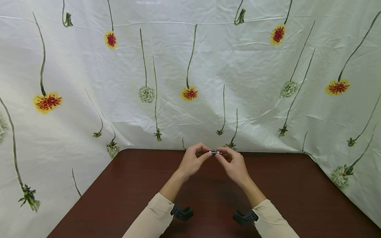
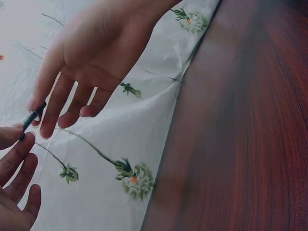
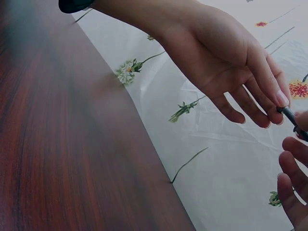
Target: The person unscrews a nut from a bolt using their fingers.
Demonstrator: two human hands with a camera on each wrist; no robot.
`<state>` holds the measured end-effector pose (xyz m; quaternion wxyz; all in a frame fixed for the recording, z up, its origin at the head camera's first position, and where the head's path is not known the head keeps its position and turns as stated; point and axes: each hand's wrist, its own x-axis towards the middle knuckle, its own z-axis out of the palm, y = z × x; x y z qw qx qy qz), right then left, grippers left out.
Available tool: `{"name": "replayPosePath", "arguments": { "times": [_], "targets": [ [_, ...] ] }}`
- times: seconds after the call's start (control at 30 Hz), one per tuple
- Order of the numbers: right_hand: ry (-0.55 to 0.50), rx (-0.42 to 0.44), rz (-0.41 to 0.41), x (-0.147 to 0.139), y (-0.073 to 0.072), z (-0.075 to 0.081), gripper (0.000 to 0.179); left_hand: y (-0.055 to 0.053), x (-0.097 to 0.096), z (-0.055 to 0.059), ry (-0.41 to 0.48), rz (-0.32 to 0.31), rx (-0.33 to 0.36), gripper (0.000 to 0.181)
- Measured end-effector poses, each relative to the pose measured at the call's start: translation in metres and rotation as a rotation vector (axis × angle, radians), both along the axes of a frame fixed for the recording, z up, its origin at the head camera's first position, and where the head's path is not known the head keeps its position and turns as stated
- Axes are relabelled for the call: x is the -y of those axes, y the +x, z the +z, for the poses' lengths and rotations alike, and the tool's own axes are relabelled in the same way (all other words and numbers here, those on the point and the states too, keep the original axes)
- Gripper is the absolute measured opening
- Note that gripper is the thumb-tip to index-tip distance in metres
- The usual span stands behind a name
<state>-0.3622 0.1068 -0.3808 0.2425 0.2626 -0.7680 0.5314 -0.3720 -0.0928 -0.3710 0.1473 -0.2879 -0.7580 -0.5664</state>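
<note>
A small dark threaded bolt (image 2: 31, 119) is held between both hands, just above the far edge of the table in the head view. My left hand (image 1: 190, 163) pinches one end of it between thumb and forefinger. At the other end, my right hand (image 1: 235, 166) pinches it, by what looks like a nut (image 3: 299, 132), partly hidden behind the fingertips. The right wrist view shows the thread (image 3: 288, 113) bare between the two grips. On both hands the remaining fingers are spread away from the bolt.
Below the hands lies a dark red-brown wooden table (image 1: 206, 190). A white cloth (image 1: 165, 107) printed with flowers hangs behind it and at both sides. Black camera mounts (image 1: 182, 213) sit on both wrists, next to beige sleeves (image 1: 151, 216).
</note>
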Motion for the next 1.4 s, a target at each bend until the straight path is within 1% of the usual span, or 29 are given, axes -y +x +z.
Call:
{"name": "replayPosePath", "arguments": {
  "times": [0.17,0.3,0.37,0.47,0.6,0.63,0.7,0.8,0.9,1.03,1.13,1.2,1.3,1.4],
  "targets": [
    [0.009,-0.01,0.006,-0.0012,-0.0007,-0.0008,0.017,-0.0012,-0.0002,-0.0008,-0.007,0.004,-0.004,0.007],
    [0.0,-0.013,0.034,-0.0014,0.0006,-0.0002,0.027,-0.0009,-0.0003,-0.001,-0.009,0.005,-0.006,0.008],
    [0.008,0.0,0.03,-0.0011,0.001,-0.0001,0.029,-0.0011,-0.0003,-0.001,-0.007,0.004,-0.009,0.008],
    [0.009,0.013,0.023,-0.0006,0.0014,0.0004,0.025,-0.0009,0.0003,-0.0013,-0.002,0.0,-0.009,0.007],
    [0.004,-0.012,0.01,-0.0001,0.0007,0.0013,0.016,-0.0009,0.0011,-0.002,0.001,-0.002,-0.005,0.007],
    [0.005,-0.015,0.01,-0.0001,0.0002,0.0012,0.017,-0.001,0.0012,-0.0022,0.001,-0.001,-0.003,0.007],
    [0.012,-0.013,0.008,-0.0003,-0.0004,0.0011,0.024,-0.0011,0.0013,-0.0024,0.001,0.002,-0.002,0.007],
    [0.024,0.019,-0.006,-0.0008,-0.0002,0.0009,0.03,-0.0013,0.0009,-0.0025,-0.001,0.003,-0.002,0.01],
    [0.035,0.051,-0.026,-0.0012,0.0009,0.0014,0.026,-0.0016,0.0001,-0.0028,-0.006,0.003,-0.006,0.01],
    [0.036,0.016,-0.028,-0.0012,-0.0001,0.0018,0.017,-0.0025,-0.001,-0.0023,-0.001,-0.002,-0.006,0.01],
    [0.017,-0.012,-0.008,-0.0008,-0.0003,0.0012,0.022,-0.003,-0.0009,-0.0025,0.002,-0.002,-0.009,0.012],
    [0.011,-0.002,-0.006,-0.0008,0.0002,0.0012,0.026,-0.0028,-0.0005,-0.0024,-0.002,0.001,-0.009,0.013],
    [0.012,0.031,-0.015,-0.0009,0.0011,0.0014,0.025,-0.0025,-0.0001,-0.0026,-0.005,0.001,-0.009,0.011],
    [0.024,0.029,-0.026,-0.0013,0.0008,0.0018,0.02,-0.002,0.0,-0.0025,-0.005,0.001,-0.007,0.008]
  ]
}}
